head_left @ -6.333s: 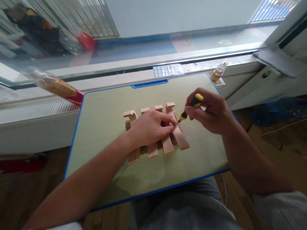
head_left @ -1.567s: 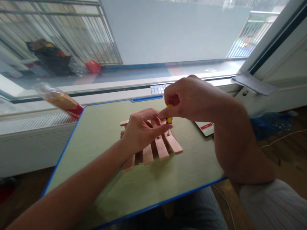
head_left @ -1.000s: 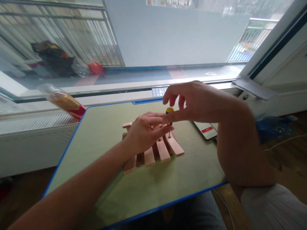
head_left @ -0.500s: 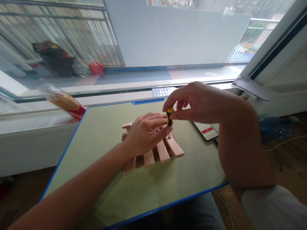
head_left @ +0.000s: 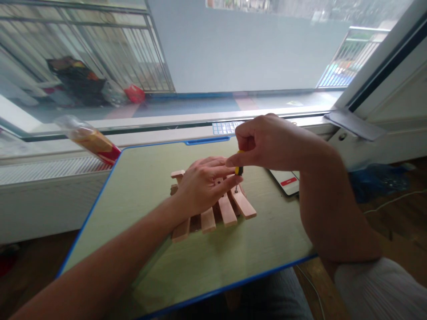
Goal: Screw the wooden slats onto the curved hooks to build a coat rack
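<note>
My right hand (head_left: 267,142) is closed around the top of a small yellow-and-black screwdriver (head_left: 239,170), which stands nearly upright. Its tip meets a screw (head_left: 236,190) in the rightmost of several light wooden slats (head_left: 245,205), set side by side like a small rack. Across the other slats rests my left hand (head_left: 202,182), its thumb and forefinger closed about the lower end of the screwdriver's handle. The palm and forearm hide much of the wooden piece, including how its slats are joined below.
The slats lie on a pale green folding table (head_left: 267,240) with a blue edge. A tablet or phone (head_left: 285,181) lies partly under my right wrist. Beyond the table's left corner leans a plastic bottle (head_left: 90,141). A radiator (head_left: 50,178) and a window sill stand behind.
My right hand has turned on the screwdriver, its fingers curling in and now covering the top of the handle. My left hand and the slats have hardly moved.
</note>
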Motion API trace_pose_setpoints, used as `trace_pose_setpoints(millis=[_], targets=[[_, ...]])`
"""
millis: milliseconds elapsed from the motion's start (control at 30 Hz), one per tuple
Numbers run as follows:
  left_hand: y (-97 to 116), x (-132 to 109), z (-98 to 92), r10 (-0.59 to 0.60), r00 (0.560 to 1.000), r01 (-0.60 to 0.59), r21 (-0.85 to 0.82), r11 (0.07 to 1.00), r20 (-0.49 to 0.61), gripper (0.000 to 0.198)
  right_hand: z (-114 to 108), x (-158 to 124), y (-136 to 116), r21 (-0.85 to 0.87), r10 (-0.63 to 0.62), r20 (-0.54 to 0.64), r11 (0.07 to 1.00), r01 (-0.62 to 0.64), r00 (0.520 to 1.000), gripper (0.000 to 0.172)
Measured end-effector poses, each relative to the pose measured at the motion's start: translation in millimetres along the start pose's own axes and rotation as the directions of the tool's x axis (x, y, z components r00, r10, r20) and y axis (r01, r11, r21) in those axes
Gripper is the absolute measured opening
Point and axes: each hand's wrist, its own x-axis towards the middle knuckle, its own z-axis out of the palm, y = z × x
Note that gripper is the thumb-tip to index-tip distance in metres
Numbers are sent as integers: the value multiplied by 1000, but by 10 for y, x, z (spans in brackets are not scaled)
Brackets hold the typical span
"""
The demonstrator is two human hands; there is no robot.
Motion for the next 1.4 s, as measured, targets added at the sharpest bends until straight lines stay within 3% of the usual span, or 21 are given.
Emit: trace_pose_setpoints(millis=[200, 500, 1000, 1400], targets=[[-34, -15, -4, 2, 1000, -2, 12, 1000, 19, 33, -36, -19, 28, 4, 4, 38, 1000, -4, 999, 35], [-48, -26, 0, -1, 999, 1, 24, 1000, 37, 32, -189, -151, 136, 217, -159, 112, 967, 132, 981, 25], [-35, -21, -21, 22, 998, -26, 59, 998, 57, 34, -112, -76, 100, 189, -163, 108, 972, 141, 981, 26], [-19, -19, -20, 47, 997, -51, 74, 996, 55, 31, -125, -80, 70, 111, -107, 141, 990, 91, 984, 16]])
